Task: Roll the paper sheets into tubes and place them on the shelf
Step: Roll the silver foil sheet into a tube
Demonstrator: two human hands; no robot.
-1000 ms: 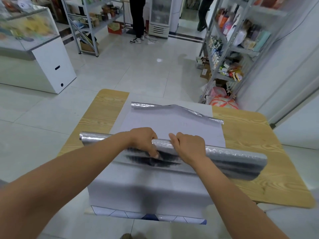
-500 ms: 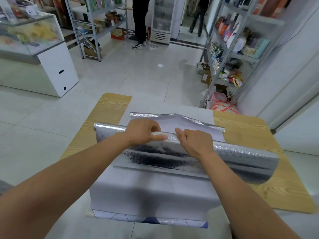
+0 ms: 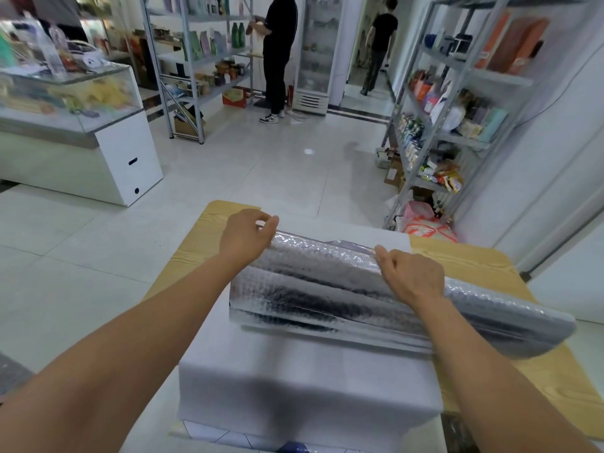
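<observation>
Foil roll [image 3: 343, 289] lies across paper sheets [image 3: 307, 380] on the table [image 3: 483, 266] — shelf [image 3: 457, 93] behind, right.

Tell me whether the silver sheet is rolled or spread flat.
Rolled: the silver sheet curves into a loose tube, with its far edge pinched by both hands.

There is one view only, from a wide-angle camera on the person's head. It looks forward and down over both forearms, close above the table [image 3: 483, 266], and further out across the shop floor [image 3: 261, 165].
</observation>
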